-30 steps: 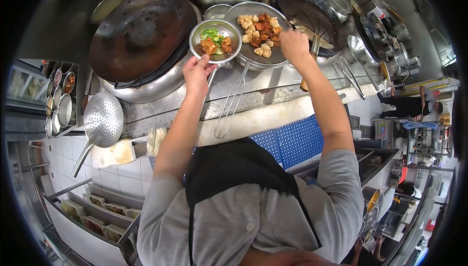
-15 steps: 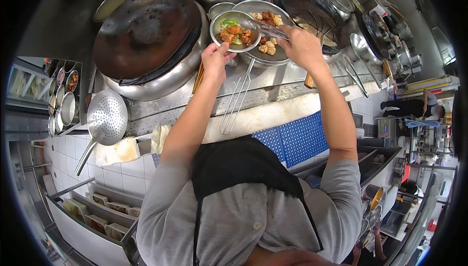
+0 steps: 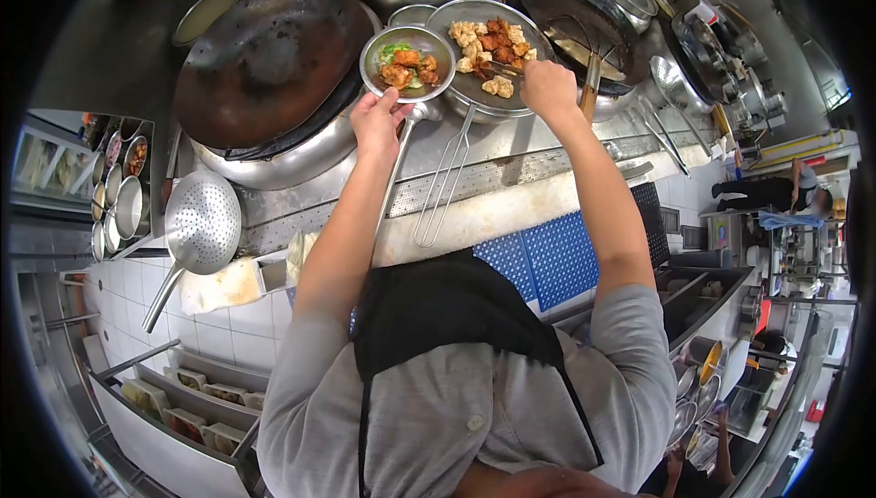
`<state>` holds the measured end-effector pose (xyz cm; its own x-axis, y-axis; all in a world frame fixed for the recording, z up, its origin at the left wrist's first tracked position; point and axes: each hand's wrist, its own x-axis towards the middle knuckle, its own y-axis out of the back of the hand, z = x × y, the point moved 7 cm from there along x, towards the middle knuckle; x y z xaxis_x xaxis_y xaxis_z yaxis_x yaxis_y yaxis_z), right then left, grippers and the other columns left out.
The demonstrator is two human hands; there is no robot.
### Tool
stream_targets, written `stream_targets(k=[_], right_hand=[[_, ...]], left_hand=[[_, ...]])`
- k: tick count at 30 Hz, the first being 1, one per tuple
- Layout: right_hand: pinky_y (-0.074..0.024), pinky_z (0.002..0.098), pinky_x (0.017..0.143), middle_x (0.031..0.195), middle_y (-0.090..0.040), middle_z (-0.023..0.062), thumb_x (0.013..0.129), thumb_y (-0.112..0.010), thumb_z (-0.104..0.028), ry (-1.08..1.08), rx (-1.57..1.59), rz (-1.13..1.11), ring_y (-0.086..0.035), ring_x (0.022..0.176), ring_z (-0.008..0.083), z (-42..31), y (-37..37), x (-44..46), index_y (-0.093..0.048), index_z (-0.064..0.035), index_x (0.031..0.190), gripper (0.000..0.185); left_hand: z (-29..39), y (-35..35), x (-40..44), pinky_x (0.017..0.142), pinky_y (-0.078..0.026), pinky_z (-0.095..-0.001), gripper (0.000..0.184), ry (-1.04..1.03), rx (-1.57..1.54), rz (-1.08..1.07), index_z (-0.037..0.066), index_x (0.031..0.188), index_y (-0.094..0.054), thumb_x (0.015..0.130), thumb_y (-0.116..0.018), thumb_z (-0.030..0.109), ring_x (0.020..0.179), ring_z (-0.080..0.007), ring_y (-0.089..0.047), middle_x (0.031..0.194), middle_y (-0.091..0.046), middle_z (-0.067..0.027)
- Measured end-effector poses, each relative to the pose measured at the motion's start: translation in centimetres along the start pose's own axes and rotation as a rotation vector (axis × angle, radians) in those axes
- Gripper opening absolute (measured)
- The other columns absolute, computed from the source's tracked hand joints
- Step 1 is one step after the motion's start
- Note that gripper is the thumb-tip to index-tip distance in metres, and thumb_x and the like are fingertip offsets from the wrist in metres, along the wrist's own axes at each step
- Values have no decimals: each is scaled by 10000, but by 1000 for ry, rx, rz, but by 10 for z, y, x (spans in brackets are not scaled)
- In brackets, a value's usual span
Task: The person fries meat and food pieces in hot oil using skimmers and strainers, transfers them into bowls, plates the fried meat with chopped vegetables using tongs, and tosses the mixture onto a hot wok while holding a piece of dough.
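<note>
At the far side of the steel worktop (image 3: 557,145), two bare hands work side by side over shallow metalware. The left hand (image 3: 376,124) holds a steel bowl (image 3: 433,41) by its near rim, its fingers narrowed on the edge with the thumb uppermost; the bowl appears roughly level, between the dark wok (image 3: 274,60) at left and a flat mesh strainer (image 3: 464,92) at right. Within the bowl lie green vegetable pieces (image 3: 394,48) and glossy brown fried pieces (image 3: 398,75). The right hand (image 3: 550,92) is curled about metal tongs (image 3: 505,69), whose tips lie among the pale fried pieces (image 3: 498,87) and darker ones on the strainer; whether the tips pinch a piece cannot be told. The bowl is probably light, stiff and thin-walled, best held at the rim away from its food, though grease could make it slippery. The fried pieces are likely light, with a crisp, crumbly crust; a gentle pinch across the broad middle would suit them, since hard squeezing may break the coating. The glossy ones probably slide more readily. The strainer offers its long looped wire handle (image 3: 444,183), extending nearward, as the natural hold.
</note>
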<state>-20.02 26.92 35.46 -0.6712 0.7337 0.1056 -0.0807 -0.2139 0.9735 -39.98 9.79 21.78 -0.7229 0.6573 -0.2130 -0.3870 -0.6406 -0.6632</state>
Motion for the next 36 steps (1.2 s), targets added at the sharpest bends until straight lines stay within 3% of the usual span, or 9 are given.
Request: stream_targets(k=[6,9,14,17,20,25,28,36], right_hand=[[-562,432,740,849,-710,173,805,-676,-232,-57,57,113,-706,828,333,21,39,-9,-706,-63,928,211],[-541,454,793,889,-707,185,816,-695,-296,-8,236,112,-687,884,351,13,79,-20,-708,-91,1023,291],[-536,465,810,954,-705,186,840,-671,-307,-10,296,160,-677,942,353,19,93,-1,-700,-87,1052,307],[-542,458,821,984,-708,178,844,-647,-282,-122,98,112,-682,952,353,35,90,24,-695,-70,1024,283],[-547,458,803,996,-708,178,837,-672,-307,-88,-70,9,-682,953,351,55,45,66,-676,-83,1046,306],[-548,446,826,1028,-700,177,823,-623,-174,15,-140,-98,-682,979,342,49,14,119,-668,-46,1020,239],[-546,443,831,1025,-702,176,819,-610,-149,68,-153,-107,-682,986,337,40,7,136,-670,-50,1026,238],[-553,418,823,1012,-713,149,822,-621,-164,2,-142,8,-692,962,319,47,50,105,-706,-71,995,214]], left_hand=[[-3,-1,5,644,-579,-296,155,-49,142,4,31,762,-592,905,-649,55,671,-115,-589,790,-616,-38],[-10,-14,11,641,-574,-298,167,-26,207,-58,37,749,-583,901,-650,54,670,-110,-576,792,-610,-31],[-23,-41,10,672,-576,-320,91,78,130,-108,27,819,-611,906,-634,47,732,-148,-624,842,-646,-67],[-25,-41,7,691,-574,-322,52,90,105,-126,7,876,-616,914,-619,43,765,-166,-649,852,-649,-71],[-30,-31,8,692,-574,-322,54,116,90,-128,7,878,-617,915,-620,47,759,-160,-645,843,-645,-65],[-17,-19,-3,693,-573,-320,99,96,143,-91,24,829,-615,925,-615,51,734,-147,-631,821,-637,-53],[-18,-11,0,700,-572,-304,76,65,160,-98,-9,955,-630,935,-596,55,786,-167,-672,932,-692,-106],[-14,-19,3,668,-578,-308,145,45,144,-51,34,779,-579,914,-629,52,696,-135,-612,784,-604,-49]])
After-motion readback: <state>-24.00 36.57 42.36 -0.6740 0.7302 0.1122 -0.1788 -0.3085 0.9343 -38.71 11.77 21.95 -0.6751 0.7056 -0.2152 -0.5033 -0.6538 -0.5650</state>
